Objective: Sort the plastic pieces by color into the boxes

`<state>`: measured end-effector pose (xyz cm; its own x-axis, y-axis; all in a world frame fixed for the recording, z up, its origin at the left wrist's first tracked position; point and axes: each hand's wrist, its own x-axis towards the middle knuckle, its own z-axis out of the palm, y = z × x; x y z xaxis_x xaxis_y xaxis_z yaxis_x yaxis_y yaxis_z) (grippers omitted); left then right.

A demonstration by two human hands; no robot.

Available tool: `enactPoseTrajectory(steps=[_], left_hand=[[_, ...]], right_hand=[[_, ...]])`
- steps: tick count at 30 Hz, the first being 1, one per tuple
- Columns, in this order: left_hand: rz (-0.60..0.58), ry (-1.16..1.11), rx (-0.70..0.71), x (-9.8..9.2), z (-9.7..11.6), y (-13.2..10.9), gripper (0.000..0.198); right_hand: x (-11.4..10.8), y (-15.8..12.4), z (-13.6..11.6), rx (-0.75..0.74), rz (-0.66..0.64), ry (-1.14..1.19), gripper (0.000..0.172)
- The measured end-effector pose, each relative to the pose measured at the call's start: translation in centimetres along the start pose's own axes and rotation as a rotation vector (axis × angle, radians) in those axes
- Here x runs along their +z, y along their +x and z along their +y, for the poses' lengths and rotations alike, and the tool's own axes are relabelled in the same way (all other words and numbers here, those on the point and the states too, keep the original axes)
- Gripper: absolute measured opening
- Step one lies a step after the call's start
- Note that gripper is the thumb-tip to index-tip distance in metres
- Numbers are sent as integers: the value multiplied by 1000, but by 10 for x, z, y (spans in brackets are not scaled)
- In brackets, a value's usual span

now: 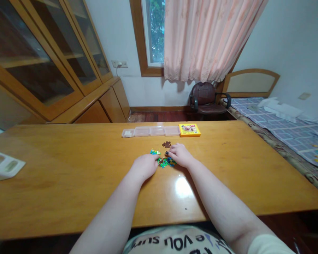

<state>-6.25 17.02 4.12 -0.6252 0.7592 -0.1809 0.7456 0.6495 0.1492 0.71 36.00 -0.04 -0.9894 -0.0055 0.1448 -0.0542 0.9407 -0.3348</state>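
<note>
A small heap of tiny green, blue and brown building bricks (164, 162) lies on the wooden table (69, 169), between my two hands. My left hand (145, 165) rests on the table at the heap's left side, fingers curled in against the pieces. My right hand (179, 154) lies at the heap's right side, its fingers bent and pinched down onto the bricks. A separate little cluster of brown pieces (166, 144) sits just beyond the right hand. A few green and blue pieces (155, 152) lie apart to the left.
A clear plastic compartment tray (150, 131) and a yellow box (189, 129) stand at the table's far side. A white booklet (1, 165) lies at the left edge. Beyond are a brown chair (208, 98), a bed (288, 130) and a glass-fronted cabinet (42, 60).
</note>
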Motion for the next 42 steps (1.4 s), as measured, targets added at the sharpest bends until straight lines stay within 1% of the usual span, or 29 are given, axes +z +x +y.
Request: enactPoseTrajectory(steps=[3, 5, 8, 11, 15, 17, 19, 21, 25, 29, 31, 34, 38, 42], left_hand=[[-36, 18, -13, -1, 5, -1, 33], [-48, 29, -24, 0, 6, -1, 31], [-39, 32, -26, 2, 4, 0, 32], [-58, 32, -32, 3, 2, 1, 33], [-68, 31, -80, 2, 3, 1, 33], [-52, 31, -105, 1, 2, 1, 33], [-33, 31, -98, 0, 2, 0, 34], [-37, 33, -69, -1, 2, -1, 36], [-101, 44, -43, -3, 5, -4, 36], [-114, 48, -74, -3, 4, -3, 35], [-106, 49, -104, -3, 4, -2, 34], [-82, 47, -107, -3, 3, -2, 33], [-90, 38, -92, -4, 4, -3, 29], [-111, 29, -111, -4, 5, -3, 29]], right_hand=[[-3, -1, 0, 41, 27, -36, 40], [-4, -1, -1, 40, 44, -35, 41], [-4, 0, -4, -3, 26, 16, 34], [-1, 0, -8, -45, -15, 67, 26], [3, 0, -12, -92, -47, 86, 25], [4, 0, -13, -116, -50, 87, 26], [4, -1, -14, -125, -57, 83, 27], [4, -1, -15, -120, -71, 72, 26], [4, -1, -15, -77, -69, 34, 27], [2, -1, -12, 0, -24, 7, 29], [1, -1, -10, 5, -5, 20, 28], [1, -1, -9, -56, -1, 61, 26], [6, -2, -9, -141, -48, 106, 27], [7, -2, -10, -117, -56, 80, 26]])
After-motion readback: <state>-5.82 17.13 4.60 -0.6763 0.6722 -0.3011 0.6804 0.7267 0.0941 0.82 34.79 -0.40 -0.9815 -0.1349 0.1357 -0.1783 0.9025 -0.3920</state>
